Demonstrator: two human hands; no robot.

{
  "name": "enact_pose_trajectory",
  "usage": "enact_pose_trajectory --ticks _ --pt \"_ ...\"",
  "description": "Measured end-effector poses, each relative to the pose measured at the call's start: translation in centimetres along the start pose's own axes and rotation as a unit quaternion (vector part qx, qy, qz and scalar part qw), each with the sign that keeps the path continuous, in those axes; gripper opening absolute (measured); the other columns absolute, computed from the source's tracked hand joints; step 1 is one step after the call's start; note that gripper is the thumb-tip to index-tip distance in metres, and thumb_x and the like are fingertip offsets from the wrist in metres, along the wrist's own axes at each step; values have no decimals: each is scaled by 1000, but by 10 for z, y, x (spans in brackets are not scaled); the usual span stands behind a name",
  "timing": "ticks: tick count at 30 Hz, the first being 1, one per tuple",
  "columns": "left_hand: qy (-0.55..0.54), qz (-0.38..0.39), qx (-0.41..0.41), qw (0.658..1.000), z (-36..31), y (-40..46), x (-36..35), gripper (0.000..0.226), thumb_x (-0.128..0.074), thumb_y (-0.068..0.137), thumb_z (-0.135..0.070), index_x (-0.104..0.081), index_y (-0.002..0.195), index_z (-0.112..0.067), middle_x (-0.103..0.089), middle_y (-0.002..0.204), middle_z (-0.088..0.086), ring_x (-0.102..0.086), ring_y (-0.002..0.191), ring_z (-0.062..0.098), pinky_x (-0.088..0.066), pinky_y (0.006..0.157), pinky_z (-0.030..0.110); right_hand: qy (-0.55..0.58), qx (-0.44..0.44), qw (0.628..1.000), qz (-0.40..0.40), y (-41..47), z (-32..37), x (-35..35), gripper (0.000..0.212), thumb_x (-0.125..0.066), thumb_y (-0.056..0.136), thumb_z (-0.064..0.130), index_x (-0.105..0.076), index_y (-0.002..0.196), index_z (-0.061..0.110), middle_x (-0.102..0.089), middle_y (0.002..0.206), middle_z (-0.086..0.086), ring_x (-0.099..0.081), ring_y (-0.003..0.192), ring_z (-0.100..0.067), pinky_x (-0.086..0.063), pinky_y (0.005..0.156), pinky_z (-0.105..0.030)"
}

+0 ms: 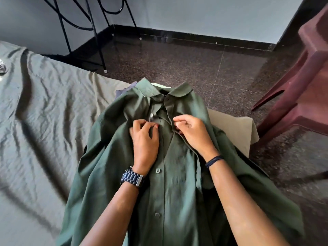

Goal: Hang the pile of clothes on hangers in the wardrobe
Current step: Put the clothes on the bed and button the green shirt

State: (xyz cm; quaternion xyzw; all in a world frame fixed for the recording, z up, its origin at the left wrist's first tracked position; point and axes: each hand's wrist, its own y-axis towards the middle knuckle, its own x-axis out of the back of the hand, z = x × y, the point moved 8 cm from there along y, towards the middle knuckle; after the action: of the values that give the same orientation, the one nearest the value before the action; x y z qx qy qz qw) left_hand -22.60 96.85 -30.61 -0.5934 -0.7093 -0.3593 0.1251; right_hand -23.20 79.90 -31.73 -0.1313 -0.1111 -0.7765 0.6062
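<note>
On bed (44,103), both hands (145,137) (192,133) pinching green shirt (168,192) placket; slack cloth may slip, misaligning button.

Soft daylight fills the room, brightest on the grey wall (204,13) at the top of the frame. The creased bed sheet (44,107) at left carries long dark shadows. The polished floor (204,64) shows faint glare and reflections. Wide-angle distortion bends the edges, and the bottom of the frame is slightly blurred.
</note>
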Motion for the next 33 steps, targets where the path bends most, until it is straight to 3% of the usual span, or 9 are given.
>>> enact_pose_trajectory --ticks 3,7,10,13,18,22,25,29,33 --pt "-10 55 10 998 -6 -14 10 12 -60 90 -14 -70 96 -11 -60 92 3 -54 85 13 -34 80 15 -111 23 993 -36 -31 19 21 13 -66 84 9 -73 94 12 -68 84 1 -58 73 -7 -42 69 -5" --pt "-49 138 85 986 2 -33 19 9 -68 85 -16 -69 94 -14 -64 81 -6 -58 78 8 -37 70 12 -250 -24 968 12 -60 23 23 28 -76 78 29 -70 100 12 -65 87 -5 -57 83 -16 -41 75 -21" --pt "-63 163 113 978 4 -35 18 9 -70 84 -16 -71 93 -13 -67 81 -3 -61 82 10 -39 72 14 -291 -18 956 -29 -61 27 27 15 -67 81 14 -65 76 0 -61 72 -17 -55 72 -26 -45 72 -36" --pt "-55 178 118 975 4 -31 15 9 -69 85 -19 -70 91 -11 -66 80 -1 -60 84 13 -38 72 18 -232 -32 969 -77 -64 28 34 26 -67 80 12 -56 68 -8 -46 59 -17 -40 60 -19 -36 61 -34" --pt "-23 226 123 966 5 -24 7 10 -67 86 -17 -68 85 -8 -68 91 10 -61 93 23 -44 77 24 -19 -91 987 -133 -71 23 38 11 -79 74 14 -69 79 17 -66 75 4 -61 78 -11 -51 83 -34" --pt "-87 227 163 956 8 -26 9 16 -63 85 -15 -64 71 -9 -67 69 9 -63 60 19 -52 66 30 -76 -26 986 -149 -80 51 31 4 -71 81 15 -73 80 12 -69 74 2 -61 74 -11 -50 78 -31" --pt "-269 185 232 916 10 -32 13 19 -60 89 -7 -62 70 -7 -62 64 6 -59 52 9 -54 59 26 -133 63 978 -151 -88 77 18 9 -68 82 10 -73 80 2 -69 73 -3 -60 67 -12 -46 70 -25" --pt "-464 183 288 817 -1 -41 14 13 -59 90 1 -62 77 0 -62 68 8 -61 59 10 -54 59 17 -112 44 984 -129 -84 67 -2 6 -72 77 6 -71 83 7 -64 70 3 -55 59 4 -43 63 -7" --pt "-480 183 285 809 0 -44 13 7 -61 87 3 -63 81 -1 -64 71 9 -63 61 11 -55 62 18 -72 25 991 -114 -83 53 -11 11 -70 77 3 -72 83 12 -66 73 8 -60 66 0 -52 75 -20"
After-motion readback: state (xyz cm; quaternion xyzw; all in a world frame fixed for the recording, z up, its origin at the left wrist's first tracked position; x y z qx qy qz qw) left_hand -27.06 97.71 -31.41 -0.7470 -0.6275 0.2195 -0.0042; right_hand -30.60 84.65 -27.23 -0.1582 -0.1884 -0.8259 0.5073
